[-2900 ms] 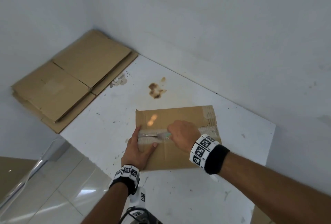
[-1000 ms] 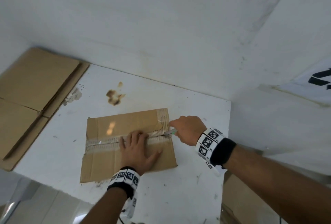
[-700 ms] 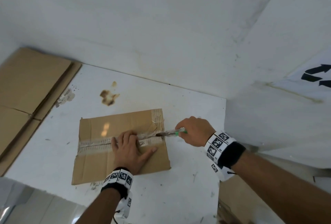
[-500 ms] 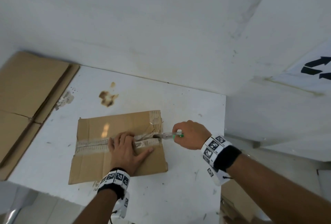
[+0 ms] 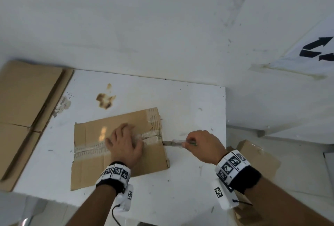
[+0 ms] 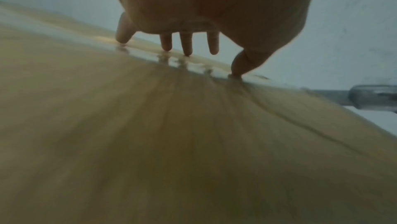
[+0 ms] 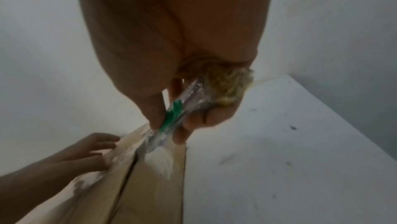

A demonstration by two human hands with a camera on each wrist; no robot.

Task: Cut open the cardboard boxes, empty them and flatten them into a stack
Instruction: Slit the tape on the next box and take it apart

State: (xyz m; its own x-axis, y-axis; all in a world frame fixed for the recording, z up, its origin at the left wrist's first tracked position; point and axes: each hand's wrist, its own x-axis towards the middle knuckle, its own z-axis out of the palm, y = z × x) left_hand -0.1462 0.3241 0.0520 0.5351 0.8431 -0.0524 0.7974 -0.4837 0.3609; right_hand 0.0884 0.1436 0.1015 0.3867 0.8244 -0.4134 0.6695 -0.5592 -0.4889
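A taped brown cardboard box (image 5: 90,153) lies on the white table (image 5: 189,108). My left hand (image 5: 124,144) rests flat on its top over the tape seam (image 5: 90,149), fingers spread, their tips touching the tape (image 6: 167,47). My right hand (image 5: 200,146) grips a clear utility knife (image 5: 178,142) with a green slider (image 7: 171,117). The blade tip sits at the seam on the box's right edge (image 7: 139,149). The seam's right part shows as an open slit (image 7: 128,173).
Flattened cardboard sheets (image 5: 23,108) lie stacked at the left, partly off the table. Another brown box (image 5: 256,157) sits low at the right beyond the table edge. White walls close in behind and to the right. A brown stain (image 5: 105,99) marks the table.
The knife ran rightward along the tape seam and now stands at the box's right edge. My left hand shifted right along the top, then lifted its thumb side slightly.
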